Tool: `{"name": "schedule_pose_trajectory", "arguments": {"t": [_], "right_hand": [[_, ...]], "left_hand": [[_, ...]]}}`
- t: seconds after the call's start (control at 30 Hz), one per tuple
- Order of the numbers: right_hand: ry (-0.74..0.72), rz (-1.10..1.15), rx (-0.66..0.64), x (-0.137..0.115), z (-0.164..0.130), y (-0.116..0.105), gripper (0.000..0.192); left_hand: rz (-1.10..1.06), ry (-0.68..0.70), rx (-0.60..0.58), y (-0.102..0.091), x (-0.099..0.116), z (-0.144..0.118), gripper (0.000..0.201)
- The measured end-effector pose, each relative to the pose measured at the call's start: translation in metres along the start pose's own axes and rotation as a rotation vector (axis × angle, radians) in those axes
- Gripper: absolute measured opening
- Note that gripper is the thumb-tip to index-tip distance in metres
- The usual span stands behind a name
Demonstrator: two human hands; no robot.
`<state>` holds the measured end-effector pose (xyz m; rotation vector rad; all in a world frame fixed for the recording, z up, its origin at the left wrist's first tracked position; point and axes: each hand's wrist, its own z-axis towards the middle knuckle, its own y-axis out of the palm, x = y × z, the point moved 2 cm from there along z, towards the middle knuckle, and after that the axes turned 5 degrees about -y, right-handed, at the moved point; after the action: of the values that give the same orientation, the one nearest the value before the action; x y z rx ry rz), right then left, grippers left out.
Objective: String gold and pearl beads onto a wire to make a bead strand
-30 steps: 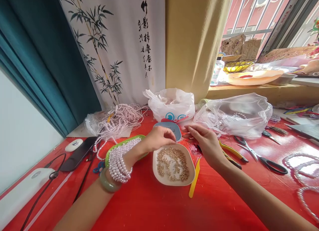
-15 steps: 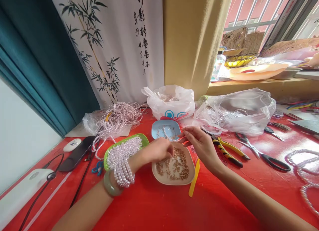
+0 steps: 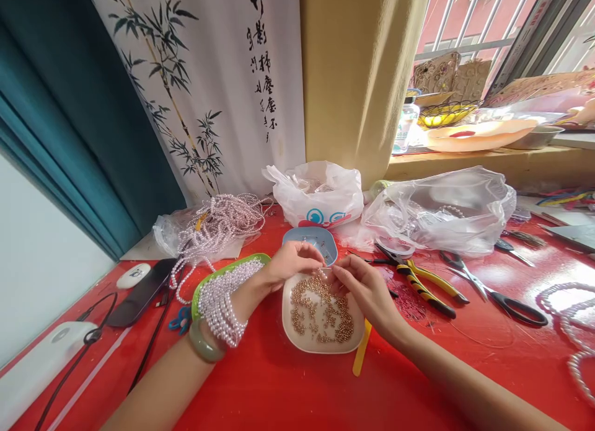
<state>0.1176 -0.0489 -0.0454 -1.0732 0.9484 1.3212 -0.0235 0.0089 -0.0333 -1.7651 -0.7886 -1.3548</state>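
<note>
A beige dish of small gold beads lies on the red table. My left hand hovers over its far rim, thumb and finger pinched on a tiny bead. Several pearl strands wrap that wrist, above a green bangle. My right hand comes in from the right with its fingertips pinched, touching the left fingertips over the dish. What it pinches is too thin to see. A blue dish sits just behind the hands.
A green tray lies under my left wrist, and yellow tweezers lie right of the dish. Pliers and scissors lie further right. Plastic bags, a heap of pearl strings and a phone are behind.
My left hand dipped into the gold beads, then rose again. My right hand moved left and toward me until the fingertips of both hands met above the dish.
</note>
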Motion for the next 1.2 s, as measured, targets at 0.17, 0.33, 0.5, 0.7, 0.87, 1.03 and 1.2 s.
{"name": "schedule_pose_trajectory", "arguments": {"t": [0.17, 0.33, 0.5, 0.7, 0.87, 1.03, 1.2], "right_hand": [[0.044, 0.011, -0.03, 0.004, -0.007, 0.006, 0.015], [0.028, 0.023, -0.007, 0.005, -0.01, 0.006, 0.014], [0.038, 0.028, 0.019, 0.008, -0.011, 0.005, 0.013], [0.031, 0.028, 0.021, 0.012, -0.01, 0.006, 0.012], [0.031, 0.051, 0.032, 0.011, -0.01, 0.005, 0.013], [0.046, 0.07, 0.037, 0.011, -0.011, 0.006, 0.013], [0.039, 0.055, 0.041, 0.011, -0.009, 0.007, 0.014]], "left_hand": [[-0.521, -0.054, -0.002, 0.001, -0.007, 0.002, 0.02], [-0.577, -0.043, -0.043, 0.006, -0.014, 0.004, 0.016], [-0.612, -0.051, -0.023, 0.007, -0.016, 0.003, 0.016], [-0.664, -0.06, 0.025, 0.006, -0.015, 0.004, 0.017], [-0.671, -0.06, 0.048, 0.006, -0.015, 0.005, 0.015], [-0.675, -0.061, 0.055, 0.007, -0.016, 0.005, 0.017], [-0.687, -0.058, 0.066, 0.008, -0.016, 0.006, 0.016]]}}
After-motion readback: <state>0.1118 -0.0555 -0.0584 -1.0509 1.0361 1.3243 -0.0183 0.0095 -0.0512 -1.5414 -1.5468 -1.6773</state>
